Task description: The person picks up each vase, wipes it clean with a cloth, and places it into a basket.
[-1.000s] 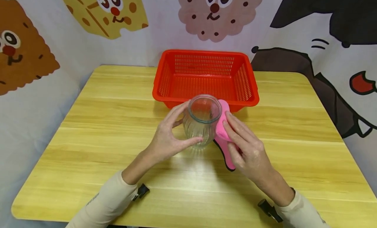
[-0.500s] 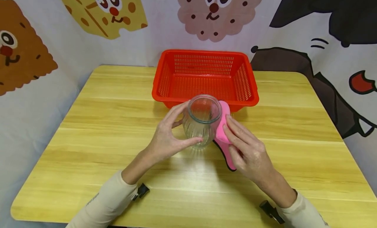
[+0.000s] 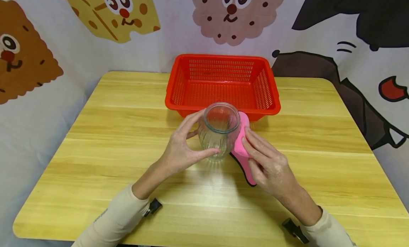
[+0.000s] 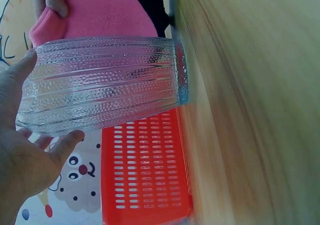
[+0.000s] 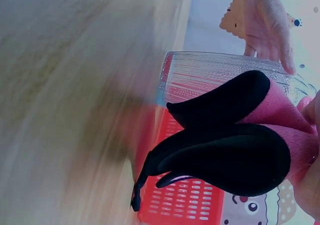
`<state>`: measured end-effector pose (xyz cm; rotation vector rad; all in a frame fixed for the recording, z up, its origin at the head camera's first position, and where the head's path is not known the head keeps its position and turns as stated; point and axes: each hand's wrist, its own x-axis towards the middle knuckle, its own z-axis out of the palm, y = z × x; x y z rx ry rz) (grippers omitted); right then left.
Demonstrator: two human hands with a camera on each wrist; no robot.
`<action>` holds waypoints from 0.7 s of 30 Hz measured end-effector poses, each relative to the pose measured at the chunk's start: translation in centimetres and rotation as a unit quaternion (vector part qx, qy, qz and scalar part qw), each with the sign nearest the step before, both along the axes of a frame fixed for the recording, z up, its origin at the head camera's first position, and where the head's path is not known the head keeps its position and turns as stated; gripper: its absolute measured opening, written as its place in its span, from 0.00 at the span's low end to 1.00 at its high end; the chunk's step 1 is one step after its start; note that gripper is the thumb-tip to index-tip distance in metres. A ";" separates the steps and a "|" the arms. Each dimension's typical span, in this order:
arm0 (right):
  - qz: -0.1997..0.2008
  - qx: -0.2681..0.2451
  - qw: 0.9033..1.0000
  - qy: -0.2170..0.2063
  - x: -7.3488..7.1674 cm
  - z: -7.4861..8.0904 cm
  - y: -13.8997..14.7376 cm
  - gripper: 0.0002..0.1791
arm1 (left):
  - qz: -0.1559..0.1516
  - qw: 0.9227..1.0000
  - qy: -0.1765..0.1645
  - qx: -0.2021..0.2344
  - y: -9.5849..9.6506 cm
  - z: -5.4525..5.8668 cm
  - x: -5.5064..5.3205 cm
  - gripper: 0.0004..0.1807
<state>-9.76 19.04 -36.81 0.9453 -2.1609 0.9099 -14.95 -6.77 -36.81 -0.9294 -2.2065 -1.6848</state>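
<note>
A clear ribbed glass jar (image 3: 219, 140) stands upright on the table, mouth up, in front of the red basket. My left hand (image 3: 180, 149) grips the jar from the left, fingers round its far side and thumb on the near side. In my right hand (image 3: 271, 163), fingers and thumb pinch a pink fleecy piece (image 3: 243, 142) at the jar's right side. Its soft pink cloth has black faces, seen as rounded lobes (image 5: 230, 157) in the right wrist view. One long pink part with a black edge hangs down toward the tabletop. Much of it is hidden behind the jar and hand.
The red plastic basket (image 3: 223, 110) with slotted walls sits directly behind the jar, nothing visible inside it. Below everything is the pale wooden table (image 3: 105, 133), bounded at the back by a cartoon-printed cloth (image 3: 172, 34).
The pink fleecy piece and my right hand have shifted slightly toward me along the jar's side. The left hand and jar have stayed in place.
</note>
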 end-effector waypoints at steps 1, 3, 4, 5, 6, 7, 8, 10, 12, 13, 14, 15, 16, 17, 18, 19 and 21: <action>0.001 0.000 1.000 0.000 0.0 0.0 0.0 0.21 | 0.001 1.000 0.001 0.000 0.0 0.0 0.0 0.56; 0.003 -0.002 1.000 0.000 0.0 -0.1 0.1 0.20 | 0.004 1.000 0.001 -0.002 0.0 -0.1 0.0 0.56; 0.005 -0.002 1.000 0.000 0.0 -0.2 0.1 0.20 | 0.005 1.000 0.001 -0.002 0.0 -0.1 0.0 0.56; 0.006 -0.001 1.000 0.000 0.0 -0.2 0.1 0.20 | 0.006 1.000 0.002 -0.003 0.0 -0.1 0.0 0.56; 0.007 -0.001 1.000 0.002 0.0 -0.3 0.2 0.20 | 0.006 1.000 0.001 -0.004 0.1 -0.1 0.0 0.56; 0.008 0.000 1.000 0.002 0.0 -0.3 0.2 0.20 | 0.005 1.000 0.001 -0.004 0.1 -0.1 0.0 0.56; 0.009 0.001 1.000 0.002 0.0 -0.3 0.2 0.20 | 0.005 1.000 0.001 -0.005 0.1 -0.1 0.0 0.56; 0.012 0.003 1.000 0.002 0.1 -0.4 0.3 0.20 | 0.007 1.000 0.000 -0.006 0.1 -0.1 0.0 0.56; 0.012 0.006 1.000 -0.001 0.1 -0.5 0.4 0.21 | 0.008 1.000 -0.002 -0.007 0.1 -0.1 0.1 0.56; 0.011 0.006 1.000 -0.003 0.1 -0.6 0.4 0.21 | 0.010 1.000 -0.001 -0.008 0.1 -0.1 0.1 0.56; 0.010 0.007 1.000 -0.006 0.2 -0.6 0.4 0.21 | 0.010 1.000 -0.001 -0.009 0.1 -0.1 0.1 0.56; 0.009 0.008 1.000 -0.010 0.2 -0.7 0.4 0.21 | 0.011 1.000 0.000 -0.010 0.1 -0.1 0.1 0.56; 0.006 0.010 1.000 -0.015 0.2 -0.7 0.4 0.21 | 0.012 1.000 0.001 -0.011 0.1 -0.1 0.1 0.56; 0.005 0.010 1.000 -0.018 0.3 -0.7 0.5 0.21 | 0.012 1.000 0.002 -0.011 0.1 0.0 0.1 0.56; 0.003 0.011 1.000 -0.021 0.3 -0.7 0.5 0.21 | 0.013 1.000 0.003 -0.012 0.1 0.0 0.1 0.56; 0.003 0.012 1.000 -0.022 0.3 -0.7 0.5 0.21 | 0.014 1.000 0.003 -0.012 0.1 0.1 0.1 0.56; 0.003 0.014 1.000 -0.024 0.3 -0.7 0.6 0.21 | 0.016 1.000 0.003 -0.013 0.1 0.1 0.1 0.56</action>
